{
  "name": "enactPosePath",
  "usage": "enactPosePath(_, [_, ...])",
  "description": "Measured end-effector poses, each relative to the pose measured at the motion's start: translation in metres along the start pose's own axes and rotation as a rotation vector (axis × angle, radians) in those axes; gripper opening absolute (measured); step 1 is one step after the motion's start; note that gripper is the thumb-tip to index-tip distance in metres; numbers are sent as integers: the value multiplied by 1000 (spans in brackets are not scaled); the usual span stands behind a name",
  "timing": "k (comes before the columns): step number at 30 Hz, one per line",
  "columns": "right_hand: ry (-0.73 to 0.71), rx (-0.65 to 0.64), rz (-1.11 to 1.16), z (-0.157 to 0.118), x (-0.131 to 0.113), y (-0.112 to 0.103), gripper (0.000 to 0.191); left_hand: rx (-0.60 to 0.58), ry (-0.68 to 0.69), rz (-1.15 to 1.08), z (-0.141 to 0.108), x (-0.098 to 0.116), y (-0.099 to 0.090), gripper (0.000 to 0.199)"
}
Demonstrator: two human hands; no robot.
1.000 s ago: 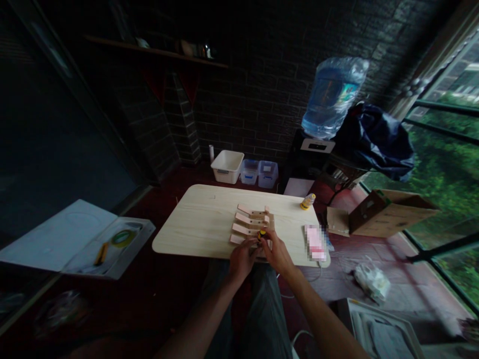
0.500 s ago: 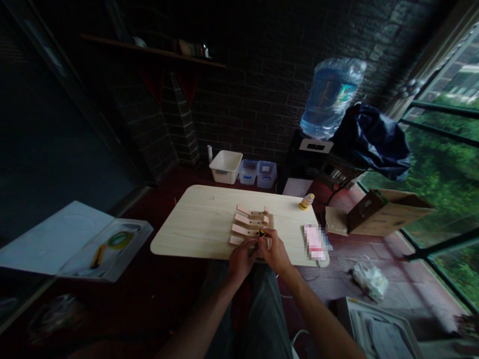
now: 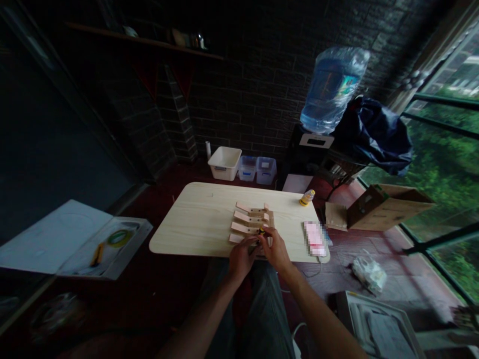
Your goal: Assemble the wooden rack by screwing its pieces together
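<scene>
A wooden piece with several pale slats [image 3: 245, 229] lies at the near edge of the light wood table [image 3: 194, 219]. My right hand [image 3: 276, 249] is closed on a small yellow and black screwdriver [image 3: 262, 231], held over the near end of the piece. Just left of it, my left hand [image 3: 241, 258] has its fingers closed at the near slat; what they pinch is hidden. Both hands nearly touch.
On the table's right are a yellow-capped bottle [image 3: 307, 198] and a pink blurred item [image 3: 315, 238]. An open white case [image 3: 108, 244] is at left. Beyond the table stand a white bin [image 3: 225, 163] and two clear bins. A cardboard box [image 3: 385, 207] is at right.
The view has shifted slightly. Both hands remain at the near end of the wooden piece, with almost the same pose.
</scene>
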State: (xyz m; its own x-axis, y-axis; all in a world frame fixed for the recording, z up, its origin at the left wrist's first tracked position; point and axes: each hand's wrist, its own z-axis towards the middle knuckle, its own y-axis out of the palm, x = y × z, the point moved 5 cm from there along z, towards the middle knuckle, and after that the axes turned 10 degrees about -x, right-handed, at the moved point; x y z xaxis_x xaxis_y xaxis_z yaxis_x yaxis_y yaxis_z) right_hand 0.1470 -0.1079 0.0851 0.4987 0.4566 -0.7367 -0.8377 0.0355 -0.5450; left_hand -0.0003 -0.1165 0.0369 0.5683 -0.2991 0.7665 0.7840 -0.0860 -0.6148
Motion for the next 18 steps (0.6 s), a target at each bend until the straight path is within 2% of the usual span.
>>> enactPosePath(7, [-5,57,4,-5,1,-8,34,15,36,-10,-1,4,-1,30])
enactPosePath(14, [-28,-75,7,-7,-12,-10,31,22,6,12,-2,2,0,27])
enactPosePath(18, [-18,-83,28,-1,-13,-10,31,30,15,12,-3,1,0,28])
